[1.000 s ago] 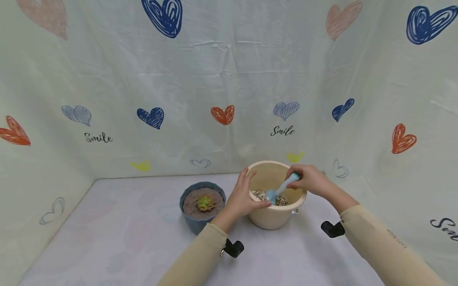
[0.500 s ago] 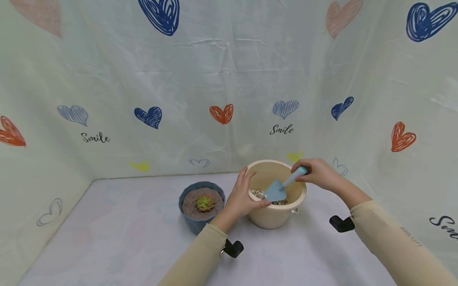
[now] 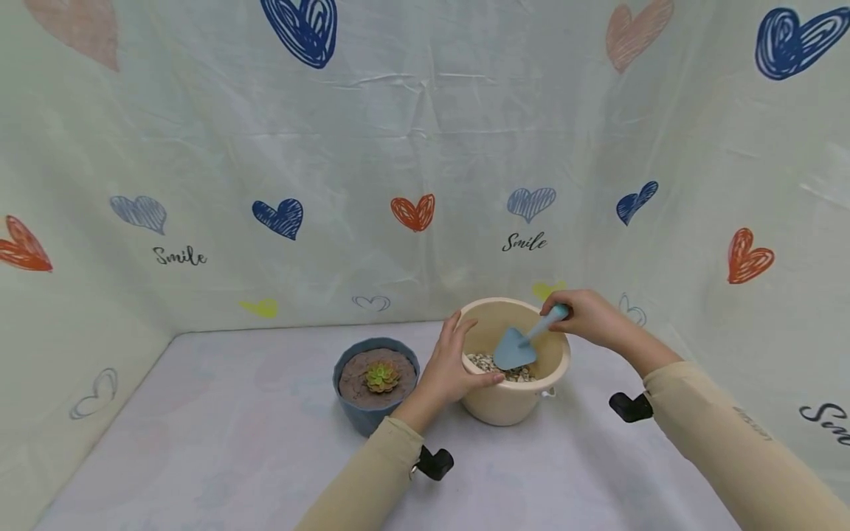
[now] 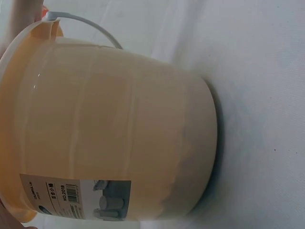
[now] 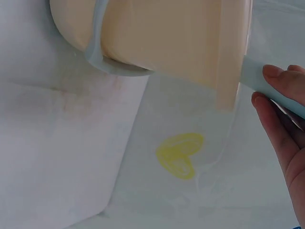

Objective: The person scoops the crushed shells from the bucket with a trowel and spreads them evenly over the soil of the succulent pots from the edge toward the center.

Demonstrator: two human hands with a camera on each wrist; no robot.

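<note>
Fingers [image 5: 275, 126] pinch a smooth trowel [image 3: 514, 349] angled into a bucket [image 3: 501, 408] of speckled gravel [image 3: 483, 362].

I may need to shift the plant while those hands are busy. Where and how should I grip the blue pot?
Probably high on the outer wall of the blue pot, coming from the person's left. It stands upright and that side is exposed, while the left hand lies between it and the bucket. Keep off the succulent, which sits low in the middle.
</note>
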